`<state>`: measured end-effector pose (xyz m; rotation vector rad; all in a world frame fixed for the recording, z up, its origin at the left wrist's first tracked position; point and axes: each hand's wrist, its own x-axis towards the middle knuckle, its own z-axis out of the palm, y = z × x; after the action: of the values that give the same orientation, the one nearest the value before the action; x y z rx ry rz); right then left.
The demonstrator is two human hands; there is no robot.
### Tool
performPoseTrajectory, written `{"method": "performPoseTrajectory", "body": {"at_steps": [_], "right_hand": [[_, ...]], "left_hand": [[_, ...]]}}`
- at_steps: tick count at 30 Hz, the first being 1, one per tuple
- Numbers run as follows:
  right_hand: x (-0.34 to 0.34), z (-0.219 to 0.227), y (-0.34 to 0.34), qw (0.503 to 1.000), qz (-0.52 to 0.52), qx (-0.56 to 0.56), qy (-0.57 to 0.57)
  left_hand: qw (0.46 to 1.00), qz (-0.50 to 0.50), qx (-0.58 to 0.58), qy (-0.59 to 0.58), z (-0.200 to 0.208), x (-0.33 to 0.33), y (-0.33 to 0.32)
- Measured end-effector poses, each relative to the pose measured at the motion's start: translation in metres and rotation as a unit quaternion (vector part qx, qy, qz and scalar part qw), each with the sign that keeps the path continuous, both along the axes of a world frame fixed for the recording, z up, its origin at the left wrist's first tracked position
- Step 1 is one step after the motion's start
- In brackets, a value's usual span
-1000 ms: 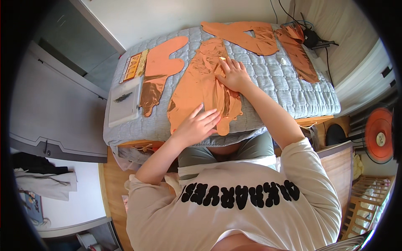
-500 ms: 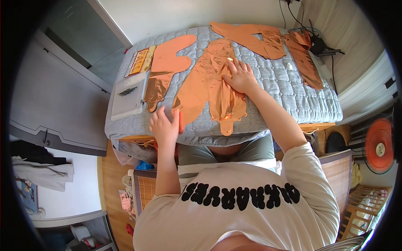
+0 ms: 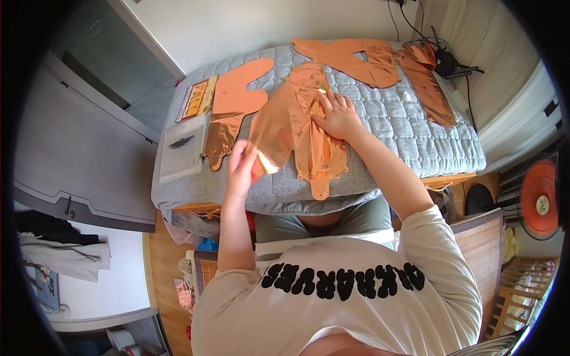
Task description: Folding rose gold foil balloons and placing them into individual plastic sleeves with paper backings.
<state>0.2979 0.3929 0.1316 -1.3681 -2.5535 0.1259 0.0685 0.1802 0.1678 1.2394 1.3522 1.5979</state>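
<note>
A deflated rose-gold foil balloon (image 3: 306, 80) lies spread on the quilted bed, its narrow tail near the front edge. My left hand (image 3: 239, 169) is closed on the lower left end of this balloon and holds it slightly raised; the foil there bends and shines. Flat on the balloon's crumpled middle rests my right hand (image 3: 339, 115), fingers apart. A small pale spot shows at its fingertips, too small to name. To the left lies another flat foil balloon (image 3: 234, 95), partly wrinkled at its near end.
Farther back lies a third foil balloon (image 3: 350, 56), with a crumpled foil piece (image 3: 428, 86) to its right. A clear plastic case (image 3: 184, 154) and a printed card (image 3: 198, 101) sit at the bed's left. Black cables (image 3: 445, 59) run at the back right. A round red fan (image 3: 539, 199) stands right.
My left hand has closed on the balloon's lower left end and lifted it, folding the foil up a little. My right hand stays in place on the foil.
</note>
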Motion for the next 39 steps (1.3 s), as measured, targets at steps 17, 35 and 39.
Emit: {"method": "performPoseTrajectory", "body": {"at_steps": [17, 35, 39], "right_hand": [[-0.002, -0.029, 0.024, 0.994, 0.0, 0.055, -0.094], [0.015, -0.012, 0.029, 0.997, 0.044, -0.03, 0.064], [0.015, -0.014, 0.036, 0.988, 0.044, -0.079, 0.126]], "left_hand": [[0.91, -0.231, -0.109, 0.327, 0.01, 0.035, 0.126], [0.725, -0.206, 0.06, 0.654, -0.035, 0.015, 0.163], [0.738, -0.209, 0.044, 0.64, -0.034, 0.017, 0.159]]}}
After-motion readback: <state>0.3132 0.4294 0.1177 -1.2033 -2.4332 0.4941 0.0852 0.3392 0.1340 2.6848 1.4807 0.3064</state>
